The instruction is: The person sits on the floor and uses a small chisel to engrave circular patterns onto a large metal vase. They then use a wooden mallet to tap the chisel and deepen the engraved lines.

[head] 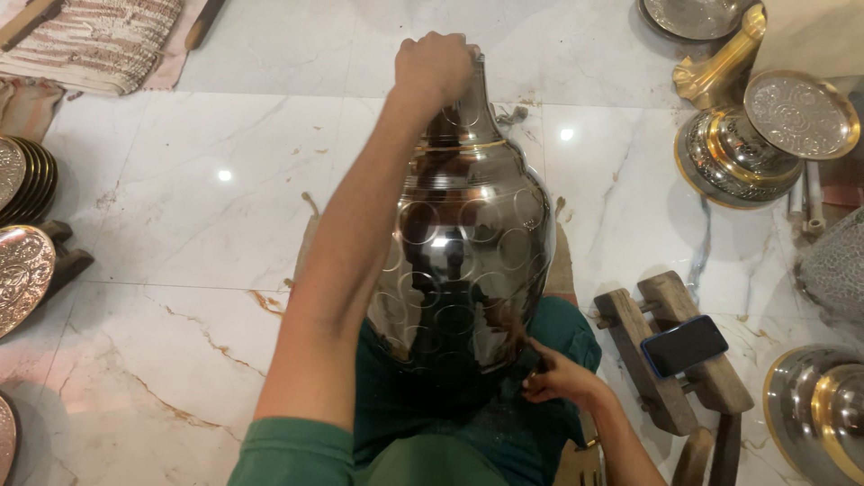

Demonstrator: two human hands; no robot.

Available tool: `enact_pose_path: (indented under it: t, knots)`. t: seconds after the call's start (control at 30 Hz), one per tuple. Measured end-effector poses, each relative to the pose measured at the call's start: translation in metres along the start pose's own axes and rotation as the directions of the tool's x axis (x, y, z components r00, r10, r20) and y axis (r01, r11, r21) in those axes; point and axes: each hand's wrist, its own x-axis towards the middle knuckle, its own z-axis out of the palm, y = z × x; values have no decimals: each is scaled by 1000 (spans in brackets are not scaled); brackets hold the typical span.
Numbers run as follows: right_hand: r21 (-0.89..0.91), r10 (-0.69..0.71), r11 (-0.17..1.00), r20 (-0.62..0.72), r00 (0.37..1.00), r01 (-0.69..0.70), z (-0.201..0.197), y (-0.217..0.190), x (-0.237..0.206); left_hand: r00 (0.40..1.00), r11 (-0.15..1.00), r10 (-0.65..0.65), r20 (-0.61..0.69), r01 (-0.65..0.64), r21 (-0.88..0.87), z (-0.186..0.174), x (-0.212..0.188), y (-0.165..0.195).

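White veined marble floor, head view: big polished metal vase lying centre frame, neck toward the top edge, belly on a green-clad lap at bottom centre, circles marked on its dark shiny side. Left hand clamped over the vase mouth at top centre; right hand at lower right pressed to the vase base, fingers closed on a small dark tool, kind unclear. Around it: stacked engraved plates far left, ornate metal pot with tray upper right, wooden block with dark phone lower right.
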Motion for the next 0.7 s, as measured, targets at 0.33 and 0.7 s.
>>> enact_pose_path:
  t: [0.33, 0.7]
  knots:
    - [-366, -440, 868, -256, 861, 334, 36, 23, 1, 963, 994, 108, -248, -102, 37, 19, -4, -13]
    - [-693, -929, 227, -365, -62, 684, 107, -12, -85, 923, 964, 248, -293, -266, -23, 20, -13, -32]
